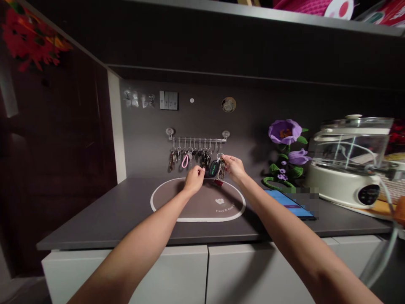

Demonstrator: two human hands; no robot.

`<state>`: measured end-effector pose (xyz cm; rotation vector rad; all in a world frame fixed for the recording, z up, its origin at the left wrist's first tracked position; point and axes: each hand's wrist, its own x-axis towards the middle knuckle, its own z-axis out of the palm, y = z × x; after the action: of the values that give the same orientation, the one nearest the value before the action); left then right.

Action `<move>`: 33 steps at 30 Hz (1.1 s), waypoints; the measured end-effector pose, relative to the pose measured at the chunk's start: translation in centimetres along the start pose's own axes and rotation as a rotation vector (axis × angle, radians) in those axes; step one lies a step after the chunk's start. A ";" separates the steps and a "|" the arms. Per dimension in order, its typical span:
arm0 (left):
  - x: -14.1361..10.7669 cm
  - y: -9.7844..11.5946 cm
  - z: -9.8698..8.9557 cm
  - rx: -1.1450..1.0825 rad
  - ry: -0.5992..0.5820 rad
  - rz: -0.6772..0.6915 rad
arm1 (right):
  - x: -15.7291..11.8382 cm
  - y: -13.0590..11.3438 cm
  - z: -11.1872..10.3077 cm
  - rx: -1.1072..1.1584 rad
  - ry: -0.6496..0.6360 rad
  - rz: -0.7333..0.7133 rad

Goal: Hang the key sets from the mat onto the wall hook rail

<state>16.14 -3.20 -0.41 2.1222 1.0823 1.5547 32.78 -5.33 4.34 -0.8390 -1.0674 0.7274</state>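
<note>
A clear rail with hooks (198, 139) is fixed to the grey wall, and several keys (190, 156) and a pink loop (185, 160) hang from it. My right hand (233, 166) pinches a bunch of keys (222, 169) with a ring and a dark green tag (214, 169), just below the rail's right end. Left of that bunch, my left hand (195, 178) is closed near the hanging keys; what its fingers hold, if anything, is too small to tell. Beneath both hands lies an oval brown mat (190, 207) with a white rim, and a small red item (218, 183) shows above its back edge.
On the right of the dark counter (126, 223) are a tablet (289, 204), purple artificial flowers (285, 131) and a cream appliance (341, 181) with a cable. A shelf (221, 46) overhangs the counter. Red flowers (28, 38) hang at the upper left.
</note>
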 end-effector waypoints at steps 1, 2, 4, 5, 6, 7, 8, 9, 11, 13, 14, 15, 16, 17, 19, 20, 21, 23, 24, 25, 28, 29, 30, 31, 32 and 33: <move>0.0 0.0 0.0 0.015 -0.007 0.002 | 0.5 -0.2 0.2 -0.003 0.007 0.004; -0.1 0.0 0.0 0.029 -0.013 0.003 | 1.1 -0.4 0.4 -0.002 0.011 0.009; -0.1 -0.1 0.0 0.050 -0.026 0.004 | 2.2 -0.7 0.8 0.005 0.015 0.017; -0.1 -0.1 0.0 0.055 -0.033 0.005 | 2.7 -0.8 0.9 0.006 0.015 0.019; -0.1 -0.1 0.0 0.058 -0.041 0.006 | 3.3 -0.8 1.1 0.004 0.018 0.018; -0.1 -0.1 0.0 0.061 -0.046 0.007 | 3.8 -0.8 1.3 -0.002 0.024 0.018; -0.2 -0.1 0.0 0.063 -0.050 0.007 | 4.4 -0.7 1.4 -0.010 0.035 0.019; -0.2 -0.1 0.0 0.066 -0.053 0.007 | 4.9 -0.7 1.6 -0.021 0.048 0.023; -0.2 -0.1 0.1 0.073 -0.056 0.003 | 5.7 -0.6 1.8 -0.038 0.082 0.030; -0.2 -0.1 0.1 0.083 -0.057 -0.001 | 6.3 -0.7 2.1 -0.045 0.125 0.037; -0.2 -0.1 0.1 0.091 -0.056 -0.002 | 6.4 -0.7 2.2 -0.043 0.148 0.041; -0.2 -0.1 0.1 0.100 -0.056 -0.003 | 6.6 -0.8 2.4 -0.037 0.171 0.047; -0.2 -0.1 0.1 0.108 -0.056 -0.004 | 6.6 -0.9 2.5 -0.028 0.193 0.057; -0.2 -0.1 0.1 0.112 -0.057 -0.004 | 6.7 -1.0 2.6 -0.019 0.213 0.069; -0.3 0.0 0.1 0.114 -0.063 -0.005 | 6.8 -1.1 2.9 -0.008 0.244 0.096; -0.3 0.0 0.0 0.114 -0.066 -0.004 | 6.8 -1.2 3.0 -0.010 0.256 0.108; -0.3 0.0 0.0 0.115 -0.069 -0.002 | 6.8 -1.2 3.1 -0.015 0.266 0.120; -0.3 0.1 0.0 0.123 -0.074 0.004 | 6.8 -1.2 3.3 -0.016 0.288 0.138; -0.3 0.1 0.0 0.127 -0.076 0.007 | 6.9 -1.2 3.3 -0.011 0.297 0.147; -0.3 0.1 0.1 0.130 -0.077 0.008 | 6.9 -1.1 3.4 -0.005 0.308 0.156; -0.3 0.0 0.2 0.127 -0.081 0.002 | 6.9 -0.7 3.4 0.018 0.318 0.181; -0.3 0.0 0.2 0.124 -0.084 0.001 | 6.9 -0.5 3.3 0.022 0.315 0.185; -0.3 -0.1 0.2 0.124 -0.088 0.001 | 6.9 -0.3 3.3 0.025 0.310 0.187; -0.3 -0.1 0.2 0.127 -0.091 0.001 | 7.0 -0.1 3.2 0.025 0.305 0.188; -0.3 -0.1 0.2 0.132 -0.096 0.002 | 7.0 0.1 3.0 0.021 0.298 0.191; -0.3 -0.1 0.2 0.141 -0.100 0.003 | 7.0 0.3 2.9 0.017 0.292 0.193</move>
<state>16.21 -3.30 -0.80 2.2674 1.1864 1.3950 32.21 1.30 7.91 -1.0085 -0.7251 0.7474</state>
